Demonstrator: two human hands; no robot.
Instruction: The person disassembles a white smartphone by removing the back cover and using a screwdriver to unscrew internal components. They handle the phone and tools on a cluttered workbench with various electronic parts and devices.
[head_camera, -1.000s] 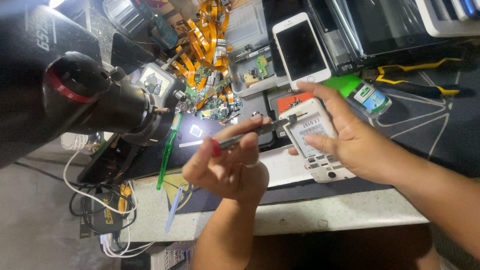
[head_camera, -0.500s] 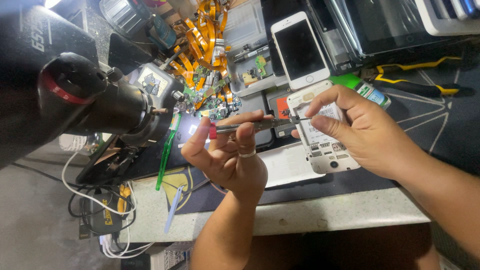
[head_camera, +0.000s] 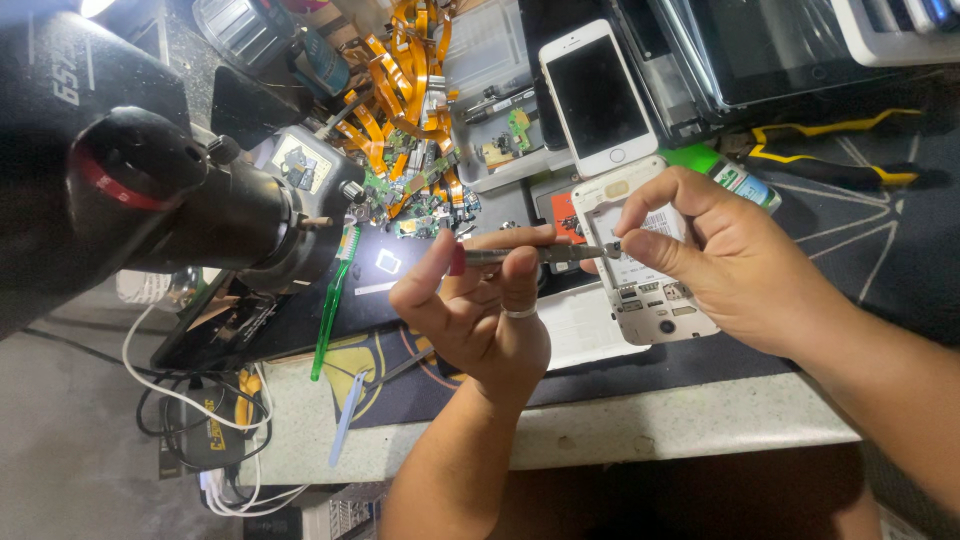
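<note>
Opened white phone (head_camera: 648, 290) sits right of center in my view, gripped by my right hand (head_camera: 730, 265), fingers curled along its top edge. My left hand (head_camera: 475, 310) pinches a slim screwdriver (head_camera: 545, 254) at center frame, its tip meeting the phone's upper edge beside my right fingertips (head_camera: 640, 245).

The pale tabletop (head_camera: 640, 425) carries a dark mat (head_camera: 860, 250). On it lie a white phone (head_camera: 597, 95), yellow-handled pliers (head_camera: 830, 150), a green brush (head_camera: 330, 310), a heap of orange flex cables (head_camera: 400, 90) and a grey tray (head_camera: 490, 60).
</note>
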